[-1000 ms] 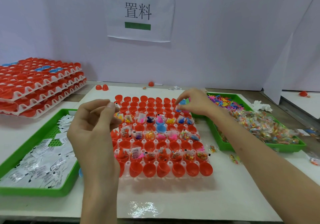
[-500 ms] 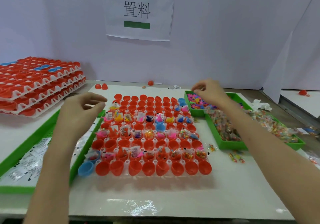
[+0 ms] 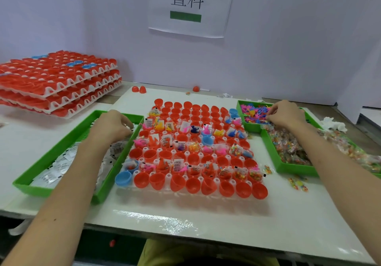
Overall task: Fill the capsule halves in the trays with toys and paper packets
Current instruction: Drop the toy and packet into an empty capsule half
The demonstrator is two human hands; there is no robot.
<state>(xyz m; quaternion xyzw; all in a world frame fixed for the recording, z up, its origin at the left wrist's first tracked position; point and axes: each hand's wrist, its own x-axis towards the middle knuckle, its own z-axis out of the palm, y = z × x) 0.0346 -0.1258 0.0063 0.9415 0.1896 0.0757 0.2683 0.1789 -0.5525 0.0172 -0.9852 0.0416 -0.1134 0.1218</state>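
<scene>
Paper packets [image 3: 59, 165], left hand [image 3: 112, 125] grasp unclear

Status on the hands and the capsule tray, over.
Left hand down in the paper packet tray, right hand in the toy tray; grip on either unclear. Capsule tray part filled, front row empty. Nothing in the way.

Whether the left hand [image 3: 112, 124] or right hand [image 3: 285, 114] holds anything is hidden; stacked trays [image 3: 51, 80] run off the left edge.

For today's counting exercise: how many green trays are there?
3: the packet tray at left, the small toy tray at far right, the large bag tray in front of it. None seems hidden.
</scene>
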